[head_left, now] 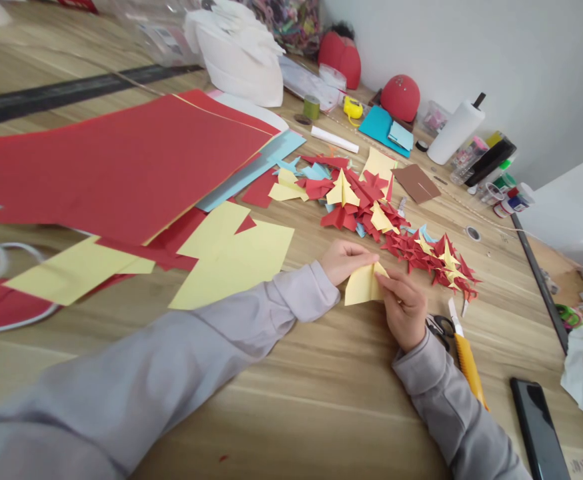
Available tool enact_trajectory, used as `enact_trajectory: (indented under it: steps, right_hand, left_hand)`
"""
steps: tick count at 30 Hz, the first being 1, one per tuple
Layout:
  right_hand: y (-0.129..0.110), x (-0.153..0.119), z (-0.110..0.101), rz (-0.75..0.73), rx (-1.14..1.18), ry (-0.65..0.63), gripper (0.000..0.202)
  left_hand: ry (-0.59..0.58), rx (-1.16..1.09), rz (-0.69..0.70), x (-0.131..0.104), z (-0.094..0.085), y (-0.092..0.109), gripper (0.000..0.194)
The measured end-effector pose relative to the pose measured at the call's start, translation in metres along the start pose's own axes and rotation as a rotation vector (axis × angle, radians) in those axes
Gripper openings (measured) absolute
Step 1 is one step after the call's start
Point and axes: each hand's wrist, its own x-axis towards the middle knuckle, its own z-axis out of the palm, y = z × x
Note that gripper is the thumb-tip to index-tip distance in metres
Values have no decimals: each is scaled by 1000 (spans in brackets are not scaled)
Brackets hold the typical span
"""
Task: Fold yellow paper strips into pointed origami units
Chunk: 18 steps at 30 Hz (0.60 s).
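Between my two hands is a small piece of yellow paper (363, 285), partly folded near its top. My left hand (345, 261) pinches its upper left edge. The fingers of my right hand (404, 305) close on its right side. Just beyond the hands lies a long heap of folded red, yellow and blue paper pieces (366, 200). A larger sheet of yellow paper (241, 257) lies flat to the left, beside my left sleeve.
Big red sheets (121, 160) cover the left of the wooden table (291, 413). Black scissors (440, 328) and a yellow-handled knife (469, 367) lie by my right wrist, a phone (539, 427) at the lower right. Bottles, a white roll (456, 131) and red domes (400, 97) stand behind.
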Motion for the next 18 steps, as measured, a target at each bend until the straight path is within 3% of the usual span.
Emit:
enact_trajectory:
  steps: [4, 8, 10, 18]
  right_hand:
    - [-1, -1, -2, 53, 72, -34, 22]
    - [-1, 3, 0, 241, 171, 17, 28]
    - [0, 5, 2, 296, 150, -27, 24]
    - [2, 9, 0, 357, 144, -95, 28]
  left_hand:
    - [-14, 83, 63, 1, 0, -3, 21]
    - [6, 134, 112, 0, 0, -5, 20]
    - [6, 169, 129, -1, 0, -5, 20]
    - [-10, 209, 163, -1, -1, -5, 21]
